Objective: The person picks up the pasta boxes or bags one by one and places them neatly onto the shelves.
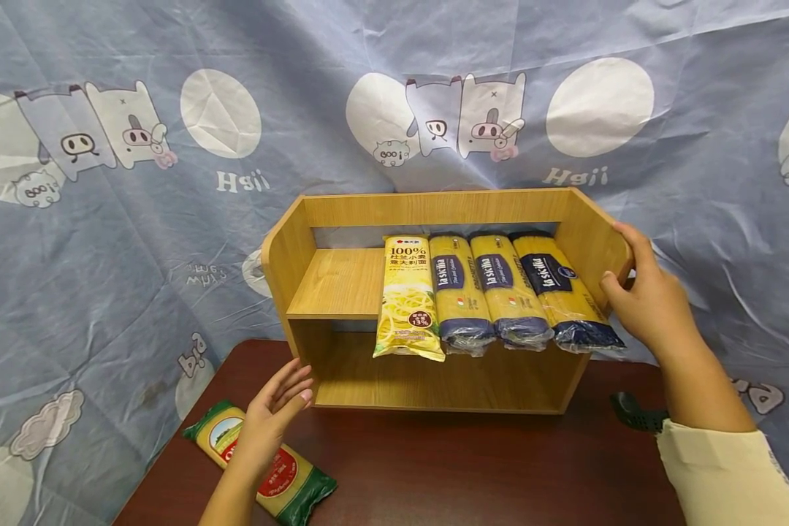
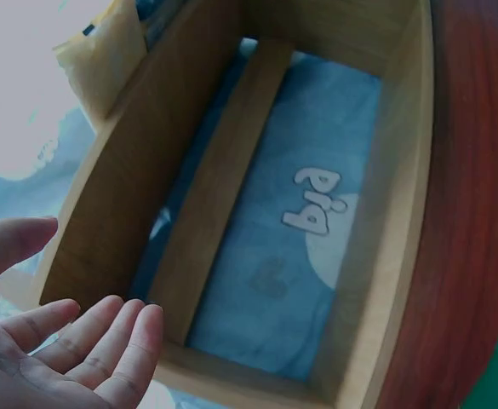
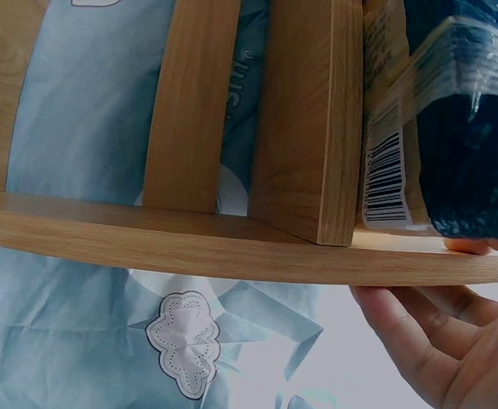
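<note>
My right hand (image 1: 644,292) grips the right side panel of a wooden two-tier shelf (image 1: 434,208), its thumb on the inner face and its fingers outside. My left hand (image 1: 272,409) is held in the air near the shelf's lower left corner, fingers loosely spread and holding nothing. On the upper tier lie a yellow pasta packet (image 1: 408,299) and, to its right, several spaghetti packs (image 1: 460,292) with dark blue labels, their ends jutting past the front edge. A green-ended pasta packet (image 1: 279,475) lies on the table, partly hidden behind my left forearm.
The shelf stands on a dark red-brown table (image 1: 473,467). A dark green curved object (image 1: 634,413) lies right of the shelf. Behind everything hangs a grey-blue cartoon cloth (image 1: 302,109). The upper tier's left part shows bare wood.
</note>
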Tool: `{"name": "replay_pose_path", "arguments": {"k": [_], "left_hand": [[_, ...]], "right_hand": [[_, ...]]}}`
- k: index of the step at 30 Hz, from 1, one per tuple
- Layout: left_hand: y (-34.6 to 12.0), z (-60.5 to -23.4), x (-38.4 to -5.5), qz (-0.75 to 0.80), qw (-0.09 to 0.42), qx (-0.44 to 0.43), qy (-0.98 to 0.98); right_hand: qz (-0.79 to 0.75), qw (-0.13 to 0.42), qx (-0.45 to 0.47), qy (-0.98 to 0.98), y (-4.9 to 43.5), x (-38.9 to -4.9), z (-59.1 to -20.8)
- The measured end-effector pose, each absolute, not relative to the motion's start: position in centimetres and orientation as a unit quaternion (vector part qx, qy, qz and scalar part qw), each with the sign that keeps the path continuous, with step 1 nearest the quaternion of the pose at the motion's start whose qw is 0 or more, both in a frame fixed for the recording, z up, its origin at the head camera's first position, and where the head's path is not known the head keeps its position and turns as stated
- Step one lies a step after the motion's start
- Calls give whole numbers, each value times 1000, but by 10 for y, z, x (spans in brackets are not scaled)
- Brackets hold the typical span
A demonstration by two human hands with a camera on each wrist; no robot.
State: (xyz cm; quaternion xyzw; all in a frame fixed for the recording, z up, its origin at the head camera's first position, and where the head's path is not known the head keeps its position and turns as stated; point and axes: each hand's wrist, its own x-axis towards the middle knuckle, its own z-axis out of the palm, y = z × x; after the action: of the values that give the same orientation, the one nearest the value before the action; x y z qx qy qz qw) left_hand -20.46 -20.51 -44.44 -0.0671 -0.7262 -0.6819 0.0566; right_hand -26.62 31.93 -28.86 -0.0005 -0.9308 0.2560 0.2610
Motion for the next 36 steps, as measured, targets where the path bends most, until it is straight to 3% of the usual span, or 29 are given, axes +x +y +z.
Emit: {"name": "replay_pose_path", "arguments": {"k": [22,36], "left_hand": [[-236,-495,-181,-619,7,95,-780],[-258,-521,-177,-587,23,184,-788]], "right_hand": [[254,269,-3,-929,322,-266,-290],[256,263,-5,-930,319,-266,-290]]}}
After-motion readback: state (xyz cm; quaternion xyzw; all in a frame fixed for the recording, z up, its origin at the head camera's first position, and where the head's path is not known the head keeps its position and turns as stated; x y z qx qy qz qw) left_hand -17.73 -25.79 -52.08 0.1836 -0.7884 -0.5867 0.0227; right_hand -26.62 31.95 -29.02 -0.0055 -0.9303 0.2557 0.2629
